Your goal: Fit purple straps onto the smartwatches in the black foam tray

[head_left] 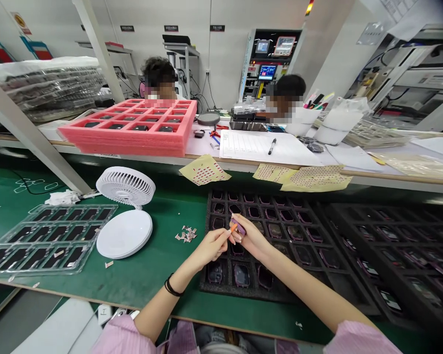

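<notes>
Two-handed work on a small purple piece [240,228], held above the left half of a black foam tray with many compartments [253,294] on a green work surface [162,201]. The left hand [211,246], with a thin black band [171,287] at its wrist, has thumb and fingers pinched narrowly around a slim orange stick-like object [233,228], whose tip lies at the purple piece; whether the two touch cannot be told. The right hand [250,236] grips the purple piece, its fingers closed about it. Most visible compartments beneath hold dark, rounded-rectangular parts with purplish rims [241,276]. To the right lies a second dark foam tray [345,212], also bearing parts. Left of the hands, small pale pinkish pieces [186,234] form a loose heap; a similar single piece [109,264] lies just beside the round base of a white fan [124,236]. Farther left, a clear plastic tray [73,271] carries three rows of flat black rectangular parts [39,255]. On the raised shelf behind stand a pink foam tray with square compartments [133,143] and, to its right, a white printed sheet [243,147] with a black pen [272,146] on it. Yellow sheets with red marks [205,170] hang from the shelf edge; two other people [158,71] are beyond it
</notes>
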`<action>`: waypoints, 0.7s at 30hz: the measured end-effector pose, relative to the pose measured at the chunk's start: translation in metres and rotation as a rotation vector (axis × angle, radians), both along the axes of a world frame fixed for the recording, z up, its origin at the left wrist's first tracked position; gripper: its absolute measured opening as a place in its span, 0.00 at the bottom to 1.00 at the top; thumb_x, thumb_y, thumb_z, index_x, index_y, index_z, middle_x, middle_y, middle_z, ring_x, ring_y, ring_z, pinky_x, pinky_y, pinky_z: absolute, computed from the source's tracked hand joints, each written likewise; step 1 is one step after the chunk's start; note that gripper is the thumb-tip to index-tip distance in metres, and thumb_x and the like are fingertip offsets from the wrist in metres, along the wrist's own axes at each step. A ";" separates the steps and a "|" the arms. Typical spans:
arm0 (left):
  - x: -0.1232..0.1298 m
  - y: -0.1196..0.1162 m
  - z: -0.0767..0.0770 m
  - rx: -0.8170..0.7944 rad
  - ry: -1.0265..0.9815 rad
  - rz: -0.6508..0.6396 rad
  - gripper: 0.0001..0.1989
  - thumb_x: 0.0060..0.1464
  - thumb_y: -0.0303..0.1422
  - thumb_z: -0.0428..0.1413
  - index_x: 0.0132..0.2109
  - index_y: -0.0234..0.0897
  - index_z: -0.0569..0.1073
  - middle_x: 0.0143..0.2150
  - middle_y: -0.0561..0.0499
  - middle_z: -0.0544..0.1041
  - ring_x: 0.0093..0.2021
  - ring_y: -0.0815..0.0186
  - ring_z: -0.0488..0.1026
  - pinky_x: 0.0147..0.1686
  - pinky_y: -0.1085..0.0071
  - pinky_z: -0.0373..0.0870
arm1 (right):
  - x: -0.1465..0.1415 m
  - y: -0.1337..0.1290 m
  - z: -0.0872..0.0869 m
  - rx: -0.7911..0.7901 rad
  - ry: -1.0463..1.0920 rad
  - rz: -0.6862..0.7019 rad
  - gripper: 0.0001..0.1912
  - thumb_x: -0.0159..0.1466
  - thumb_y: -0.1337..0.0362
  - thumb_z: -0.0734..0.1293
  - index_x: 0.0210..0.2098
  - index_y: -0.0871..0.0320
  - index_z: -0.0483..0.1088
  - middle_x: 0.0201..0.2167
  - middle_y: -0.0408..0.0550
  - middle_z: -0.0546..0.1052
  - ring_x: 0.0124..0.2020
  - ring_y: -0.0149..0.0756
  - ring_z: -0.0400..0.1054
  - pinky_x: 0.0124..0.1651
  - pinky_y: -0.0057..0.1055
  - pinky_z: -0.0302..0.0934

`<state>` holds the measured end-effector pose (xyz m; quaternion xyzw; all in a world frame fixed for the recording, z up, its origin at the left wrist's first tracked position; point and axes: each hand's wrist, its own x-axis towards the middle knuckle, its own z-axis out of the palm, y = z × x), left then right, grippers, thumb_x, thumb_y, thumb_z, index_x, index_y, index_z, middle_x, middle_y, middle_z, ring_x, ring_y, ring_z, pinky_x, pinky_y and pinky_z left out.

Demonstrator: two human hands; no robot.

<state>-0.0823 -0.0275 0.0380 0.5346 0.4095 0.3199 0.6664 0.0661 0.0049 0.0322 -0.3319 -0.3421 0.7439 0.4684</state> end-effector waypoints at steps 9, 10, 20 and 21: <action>-0.002 0.000 -0.001 0.027 0.018 0.033 0.21 0.55 0.51 0.48 0.33 0.36 0.67 0.16 0.64 0.53 0.13 0.78 0.42 0.11 0.79 0.40 | -0.005 0.000 0.002 -0.006 -0.004 -0.005 0.20 0.53 0.51 0.73 0.23 0.55 0.60 0.13 0.35 0.63 0.13 0.25 0.54 0.18 0.25 0.48; -0.002 0.000 0.000 0.033 0.023 0.032 0.21 0.55 0.51 0.48 0.33 0.36 0.68 0.15 0.63 0.54 0.13 0.78 0.42 0.11 0.79 0.40 | -0.005 0.000 0.002 0.017 -0.013 -0.018 0.20 0.53 0.51 0.73 0.24 0.56 0.60 0.13 0.34 0.63 0.13 0.25 0.54 0.18 0.25 0.48; 0.003 -0.004 0.000 0.058 -0.091 0.064 0.22 0.53 0.53 0.51 0.30 0.36 0.66 0.14 0.64 0.53 0.12 0.79 0.42 0.11 0.80 0.42 | -0.009 0.001 -0.001 -0.083 0.200 0.084 0.20 0.53 0.55 0.73 0.24 0.56 0.57 0.14 0.31 0.62 0.08 0.15 0.39 0.13 0.20 0.32; 0.003 -0.005 -0.001 0.062 -0.101 0.067 0.22 0.53 0.53 0.51 0.31 0.36 0.66 0.14 0.64 0.54 0.12 0.79 0.42 0.11 0.80 0.42 | -0.009 0.001 -0.002 -0.084 0.206 0.081 0.20 0.53 0.56 0.73 0.24 0.57 0.57 0.13 0.31 0.62 0.08 0.15 0.39 0.13 0.20 0.31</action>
